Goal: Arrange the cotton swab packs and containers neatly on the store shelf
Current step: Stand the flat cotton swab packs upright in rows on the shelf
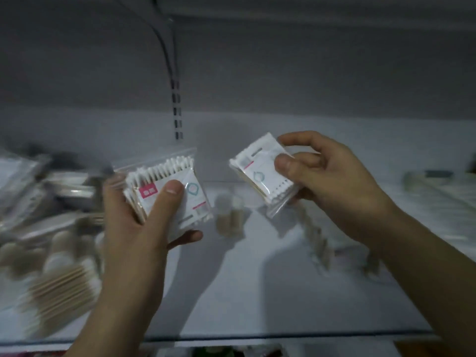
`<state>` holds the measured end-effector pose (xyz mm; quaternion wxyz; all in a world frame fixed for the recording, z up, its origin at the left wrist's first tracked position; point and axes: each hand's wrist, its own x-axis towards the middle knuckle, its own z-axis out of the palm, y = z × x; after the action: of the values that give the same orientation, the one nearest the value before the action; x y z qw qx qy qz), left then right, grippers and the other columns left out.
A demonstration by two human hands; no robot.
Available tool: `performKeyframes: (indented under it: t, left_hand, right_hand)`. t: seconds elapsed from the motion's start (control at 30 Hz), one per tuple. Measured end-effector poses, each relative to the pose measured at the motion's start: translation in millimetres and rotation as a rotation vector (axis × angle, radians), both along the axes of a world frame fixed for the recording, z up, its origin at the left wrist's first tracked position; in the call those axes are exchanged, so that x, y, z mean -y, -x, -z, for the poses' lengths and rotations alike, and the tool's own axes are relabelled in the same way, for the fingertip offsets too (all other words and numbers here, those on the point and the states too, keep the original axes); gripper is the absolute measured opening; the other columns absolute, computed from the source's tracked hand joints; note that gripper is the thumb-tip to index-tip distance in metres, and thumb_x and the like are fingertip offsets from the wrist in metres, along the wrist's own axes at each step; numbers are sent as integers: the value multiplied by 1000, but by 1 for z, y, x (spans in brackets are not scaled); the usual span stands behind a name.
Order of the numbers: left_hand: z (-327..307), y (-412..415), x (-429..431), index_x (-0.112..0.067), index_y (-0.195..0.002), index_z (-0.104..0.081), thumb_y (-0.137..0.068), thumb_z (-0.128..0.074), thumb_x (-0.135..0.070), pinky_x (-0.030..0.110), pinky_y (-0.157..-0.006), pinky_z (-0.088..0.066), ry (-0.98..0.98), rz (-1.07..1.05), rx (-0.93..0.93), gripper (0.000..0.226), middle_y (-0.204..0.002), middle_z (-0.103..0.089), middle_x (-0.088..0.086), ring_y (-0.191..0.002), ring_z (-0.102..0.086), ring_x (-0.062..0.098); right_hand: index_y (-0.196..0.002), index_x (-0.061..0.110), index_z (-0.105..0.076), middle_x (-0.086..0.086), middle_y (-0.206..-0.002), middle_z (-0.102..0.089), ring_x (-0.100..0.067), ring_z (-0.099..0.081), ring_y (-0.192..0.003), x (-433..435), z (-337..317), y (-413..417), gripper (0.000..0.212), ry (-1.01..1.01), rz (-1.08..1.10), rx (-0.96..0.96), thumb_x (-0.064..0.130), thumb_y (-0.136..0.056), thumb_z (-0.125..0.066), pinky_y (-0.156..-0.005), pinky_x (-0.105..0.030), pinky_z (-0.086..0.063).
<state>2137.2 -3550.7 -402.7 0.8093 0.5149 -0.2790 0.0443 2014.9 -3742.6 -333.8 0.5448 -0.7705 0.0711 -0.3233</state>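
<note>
Two flat cotton swab packs are in hand above the shelf (pixel 257 292), neither yet placed. The left-hand pack (pixel 177 189), label up with a pink square at one corner, is held above the shelf just left of the slotted upright (pixel 177 109) at the back wall. The right-hand pack (pixel 262 171), tilted with its swab tips pointing down, is held just right of that upright.

Progress is judged early to middling. Left of the upright, a heap of packs (pixel 38 181) and loose bundles of wooden-stemmed swabs (pixel 59 287) lies in disorder. Below the upright, a small swab container (pixel 230 215) stands alone on the bare shelf. To its right further packs (pixel 319 240) lie scattered, and more stock (pixel 438 191) sits at the far right. All of this is blurred and cannot be counted. No tidy row is visible.

Grip, left hand (pixel 144 228): closed on its pack, thumb pressed on the label face, fingers curled beneath. Grip, right hand (pixel 329 181): closed on its pack, thumb on the front face, fingers wrapped over the top edge and behind.
</note>
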Motion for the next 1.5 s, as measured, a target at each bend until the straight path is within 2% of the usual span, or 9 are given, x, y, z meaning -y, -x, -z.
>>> performKeyframes:
  t: [0.1,0.3,0.37,0.47,0.63,0.87,1.1,1.3,1.5]
  left_hand:
    - [6,16,23,-56,-82,-69,-91,-70,-39,35,-62,-61,-69,140,23,19,-97,-77,-8,-88,-78,22]
    - [7,57,63,-57,-72,-70,-76,-69,-44,27,-56,-59,-127,310,21,13,-87,-77,-13,-79,-77,15]
    - [9,62,70,-51,-86,-71,-74,-80,-44,27,-55,-59,-134,350,14,17,-93,-77,-10,-80,-77,17]
    - [13,67,80,-33,-114,-58,-62,-86,-58,32,-54,-59,-171,366,17,64,-110,-74,-2,-86,-77,24]
    - [18,76,91,-28,-119,-54,-76,-77,-40,33,-55,-59,-207,415,-17,50,-111,-74,0,-92,-76,28]
    - [18,74,90,-19,-130,-50,-79,-75,-37,34,-55,-58,-231,417,-31,60,-113,-72,3,-92,-75,28]
    - [18,67,78,-21,-128,-51,-68,-74,-46,32,-54,-59,-244,402,-39,69,-110,-73,0,-89,-76,26]
    - [22,59,72,-20,-127,-51,-74,-77,-40,32,-53,-59,-275,387,-47,62,-107,-73,1,-84,-77,25]
    - [23,57,68,-19,-127,-51,-80,-68,-32,30,-51,-58,-278,413,-56,52,-104,-74,-1,-82,-77,23]
  right_hand:
    - [-120,18,-59,-10,-99,-78,-30,-76,-86,23,10,48,56,-48,79,4,28,-69,-79,-70,-38,-60]
    - [-115,19,-65,-2,-99,-78,-26,-77,-88,49,20,108,39,24,214,-52,9,-79,-79,-80,-53,-62]
    - [-113,21,-69,-1,-98,-77,-22,-76,-86,55,20,122,39,100,260,-21,6,-78,-80,-75,-46,-64]
    - [-121,21,-61,-4,-96,-78,-24,-77,-82,64,22,139,49,67,267,-17,4,-79,-79,-66,-39,-64]
    - [-111,16,-62,-1,-92,-79,-26,-76,-81,74,32,151,41,262,197,-156,11,-76,-83,-70,-53,-62]
    - [-120,37,-69,24,-101,-64,12,-56,-90,73,51,134,47,873,202,-367,33,-76,-86,-80,-6,-40]
    - [-107,25,-73,9,-98,-67,-1,-53,-91,73,67,113,31,1032,197,-308,31,-78,-85,-80,-8,-38]
    - [-111,26,-70,9,-101,-66,-12,-52,-96,73,68,109,35,1110,201,-347,39,-80,-81,-80,-26,-41]
    - [-115,29,-67,24,-93,-56,1,-49,-86,74,64,110,35,1047,250,-370,29,-83,-81,-76,-11,-36]
